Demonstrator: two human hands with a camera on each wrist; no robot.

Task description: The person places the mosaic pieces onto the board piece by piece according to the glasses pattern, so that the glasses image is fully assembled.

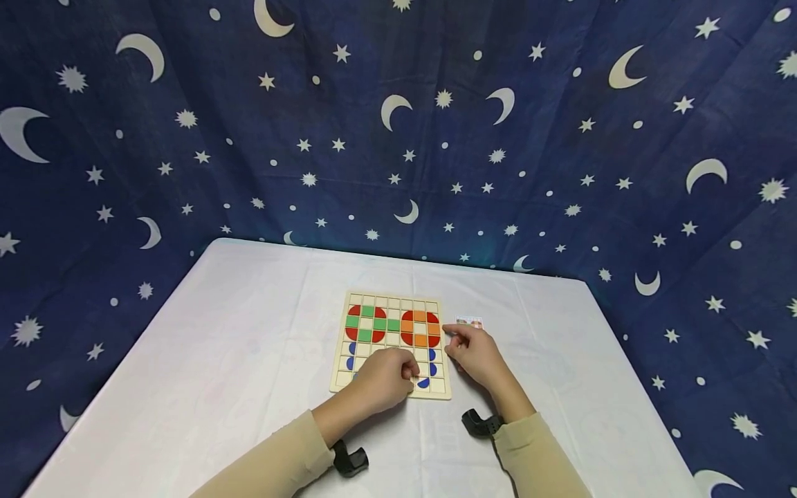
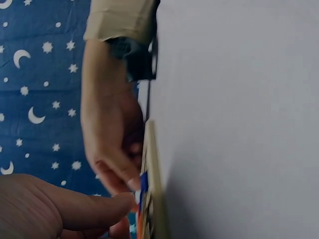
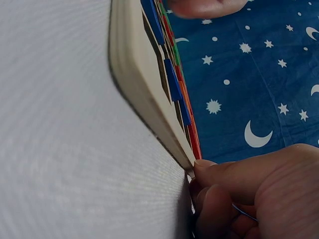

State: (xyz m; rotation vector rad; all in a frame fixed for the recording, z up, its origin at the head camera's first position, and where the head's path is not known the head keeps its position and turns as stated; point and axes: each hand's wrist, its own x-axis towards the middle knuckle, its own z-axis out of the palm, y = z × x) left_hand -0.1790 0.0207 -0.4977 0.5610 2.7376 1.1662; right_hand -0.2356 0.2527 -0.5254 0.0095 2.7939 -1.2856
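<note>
A square wooden grid board (image 1: 339, 382) lies on the table. Red quarter-circle pieces with green squares form a ring at its upper left, and red with orange squares (image 1: 420, 340) at its upper right. Blue half-circle pieces (image 1: 432, 369) sit down both sides and near the bottom. My left hand (image 1: 382, 379) is over the board's lower middle, fingers loosely curled, covering some cells; no piece shows in it. At the board's right edge is my right hand (image 1: 478, 354), index finger extended; in the right wrist view its thumb (image 3: 229, 177) touches the edge.
A small printed card (image 1: 470, 321) lies right of the board, partly behind the right hand. White cloth (image 1: 249, 311) covers the table, and a dark blue star-and-moon curtain (image 1: 349, 180) hangs behind. Black straps (image 1: 481, 423) are on both wrists.
</note>
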